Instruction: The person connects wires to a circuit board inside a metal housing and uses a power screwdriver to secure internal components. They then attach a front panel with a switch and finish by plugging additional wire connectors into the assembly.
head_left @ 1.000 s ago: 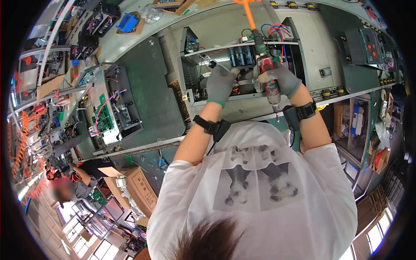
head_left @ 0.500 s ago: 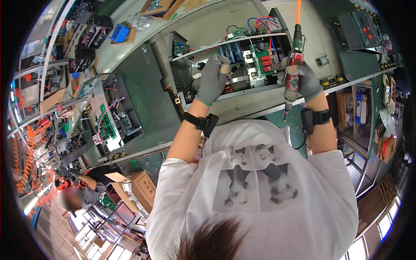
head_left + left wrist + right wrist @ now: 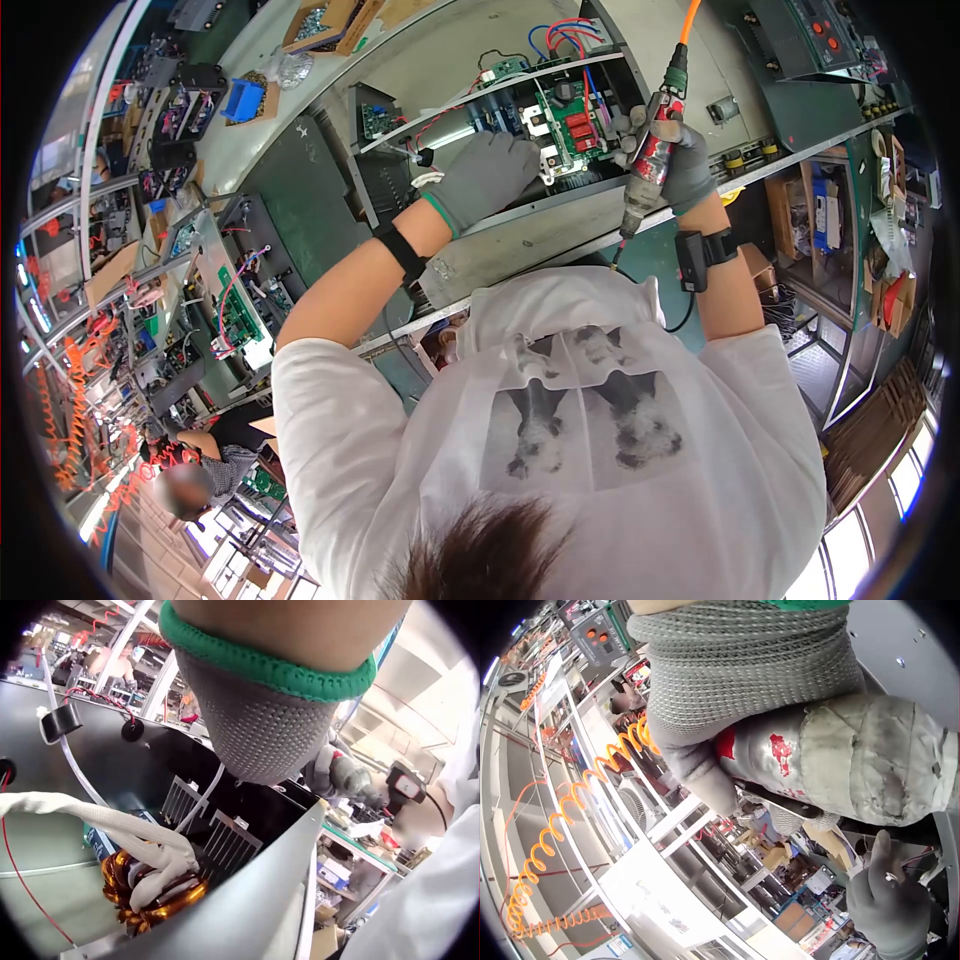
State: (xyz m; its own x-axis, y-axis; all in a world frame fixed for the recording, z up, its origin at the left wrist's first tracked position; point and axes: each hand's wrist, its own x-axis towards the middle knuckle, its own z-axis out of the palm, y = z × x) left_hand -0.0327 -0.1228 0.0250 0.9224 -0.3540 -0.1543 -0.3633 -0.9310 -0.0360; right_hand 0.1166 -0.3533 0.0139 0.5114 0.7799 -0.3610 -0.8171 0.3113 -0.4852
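- While the gloved right hand is grasping the red-and-grey power driver, its fingers are wrapping around the barrel, and the nose is pointing back toward the person.
- The gloved left hand is hovering over the open metal case, its fingertips ending just beside the green circuit board; a small bright piece is showing at its fingers, but I cannot tell whether they are pinching it.
- The case's near wall is passing beneath the left wrist, and its right end is standing close to the right hand.
- A bare bench strip is running between that wall and the bench edge, over which the driver's nose is reaching; an orange hose is leading away from its tail.
- Inside the case, the board is sitting toward the right, carrying red blocks, while a copper-coloured coil is lying under a white sleeved cable.
- Farther left, a cardboard box is holding small shiny pieces, near a blue bin.
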